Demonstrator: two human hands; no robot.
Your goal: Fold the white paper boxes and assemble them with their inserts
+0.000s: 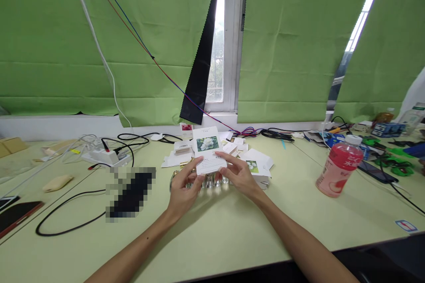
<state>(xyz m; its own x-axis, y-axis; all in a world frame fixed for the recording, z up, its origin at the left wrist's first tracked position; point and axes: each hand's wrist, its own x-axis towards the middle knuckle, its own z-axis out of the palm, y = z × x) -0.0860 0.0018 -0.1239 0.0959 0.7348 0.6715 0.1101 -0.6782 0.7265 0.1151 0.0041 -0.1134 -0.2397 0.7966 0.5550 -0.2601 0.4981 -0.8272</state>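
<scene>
White flower-printed box [210, 152], pink drink bottle [339, 169]

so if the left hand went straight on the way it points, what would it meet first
The white flower-print box that the left hand is holding; beyond it, small white cartons probably come next, though depth is hard to judge.

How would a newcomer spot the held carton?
Start at the window behind the table. Below it, the left hand and right hand hold a white carton with a white-flower picture. Unlike the similar carton lying to its right, it is held.
</scene>
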